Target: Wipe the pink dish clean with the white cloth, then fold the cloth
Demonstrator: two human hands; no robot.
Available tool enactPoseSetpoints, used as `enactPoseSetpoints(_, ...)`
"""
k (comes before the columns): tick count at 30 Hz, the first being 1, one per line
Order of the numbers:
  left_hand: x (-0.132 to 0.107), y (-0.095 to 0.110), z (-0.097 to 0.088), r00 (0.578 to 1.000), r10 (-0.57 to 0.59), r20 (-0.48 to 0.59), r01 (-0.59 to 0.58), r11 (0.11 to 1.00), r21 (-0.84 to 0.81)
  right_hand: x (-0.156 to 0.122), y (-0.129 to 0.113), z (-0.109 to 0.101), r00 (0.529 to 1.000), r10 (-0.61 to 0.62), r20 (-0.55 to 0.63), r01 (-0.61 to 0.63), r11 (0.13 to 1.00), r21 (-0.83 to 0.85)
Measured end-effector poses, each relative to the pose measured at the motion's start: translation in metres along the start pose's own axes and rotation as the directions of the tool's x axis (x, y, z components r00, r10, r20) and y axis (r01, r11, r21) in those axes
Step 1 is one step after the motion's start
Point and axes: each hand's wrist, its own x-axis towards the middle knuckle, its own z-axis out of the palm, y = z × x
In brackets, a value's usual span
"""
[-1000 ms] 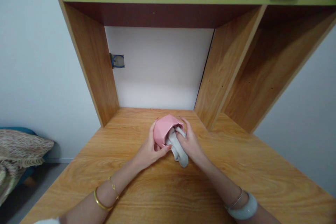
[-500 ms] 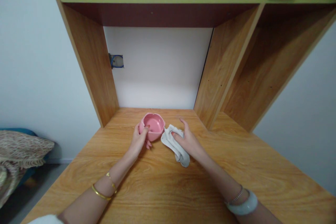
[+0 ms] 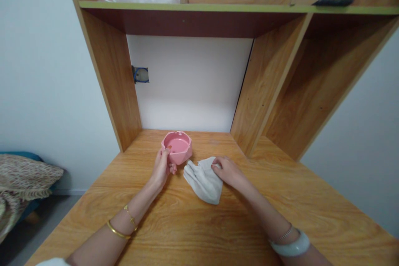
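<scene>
In the head view, the left hand [image 3: 162,167] is curled around the near side of a pink bowl [image 3: 177,146], thumb on the rim and fingers under the wall, holding it mouth-up at or just above the tabletop [image 3: 193,224], near the back of the desk's alcove. The right hand [image 3: 227,170] lies flat and mostly open, fingertips pressing the upper right edge of a white cloth [image 3: 203,179] that is spread loosely on the tabletop. The cloth sits just beside the bowl, to its right and a little nearer the person, its long axis running from the bowl's foot diagonally toward the right forearm. The bowl is apart from the cloth, with a narrow strip of wood between them. A shelf [image 3: 218,7] spans overhead.
</scene>
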Motion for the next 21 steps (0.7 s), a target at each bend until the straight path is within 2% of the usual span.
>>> enactPoseSetpoints(5,-0.006,0.003,0.005,0.998,0.001,0.064,-0.001,1.000,0.000,-0.004,-0.014,0.011,0.995,-0.041,0.089,0.035,0.997,0.073)
enactPoseSetpoints(9,-0.009,0.003,0.006,0.995,0.026,0.097,-0.028,0.999,0.018,-0.012,-0.030,0.019,0.971,-0.122,0.205,0.076,0.972,0.222)
enactPoseSetpoints(12,-0.009,0.002,0.005,0.990,0.036,0.139,-0.042,0.999,0.035,-0.017,-0.037,0.025,0.957,-0.143,0.253,0.055,0.943,0.327)
enactPoseSetpoints(14,-0.008,0.001,0.005,0.986,0.037,0.161,-0.045,0.998,0.045,-0.017,-0.038,0.026,0.973,-0.114,0.202,0.019,0.907,0.420)
enactPoseSetpoints(17,-0.011,0.001,0.006,0.983,0.016,0.181,-0.030,0.997,0.075,-0.014,-0.038,0.020,0.996,-0.039,0.081,-0.017,0.801,0.598)
enactPoseSetpoints(21,-0.018,0.001,0.011,0.969,-0.031,0.246,-0.008,0.987,0.158,-0.012,-0.040,0.011,0.998,-0.035,0.055,-0.013,0.720,0.694)
